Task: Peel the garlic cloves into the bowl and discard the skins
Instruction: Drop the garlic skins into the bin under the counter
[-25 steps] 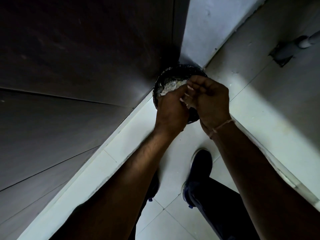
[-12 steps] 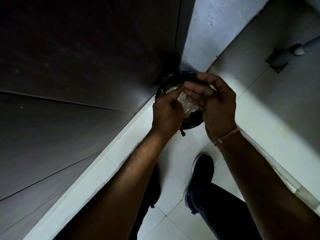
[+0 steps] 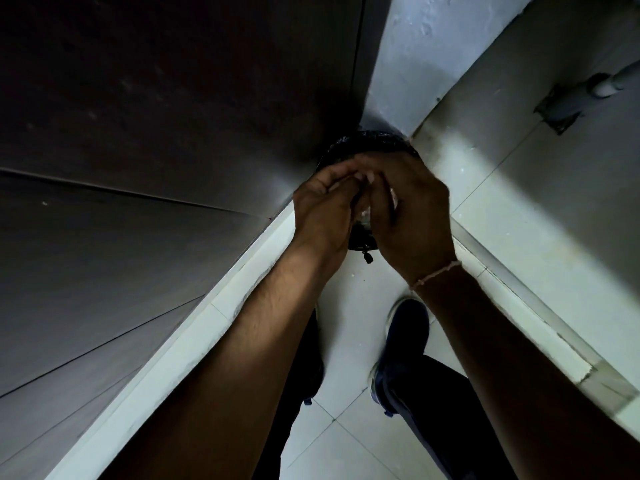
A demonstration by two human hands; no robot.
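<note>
Nearest, below the fingers: two dark shoes, one clear [image 3: 405, 344], the other mostly hidden under the left forearm, on pale floor tiles [image 3: 353, 445]. One thin thread band [image 3: 437, 274] circles the right wrist.

Two hands meet over one dark bin [image 3: 372, 138] set in the corner. Left hand [image 3: 322, 209]: fingers curled inward toward the right; cannot tell what, if anything, they pinch. Right hand [image 3: 412, 216]: fingers bent down against the left fingertips; grip likewise not resolvable. A pale patch [image 3: 364, 213] shows in the gap under the fingers, probably garlic skins; blurred.

Left of the fingers: dark panel wall [image 3: 156, 133], close. Right: tiled wall, one pipe fitting [image 3: 568, 102]. Beyond the bin, the walls close the corner; open floor lies only toward the shoes.
</note>
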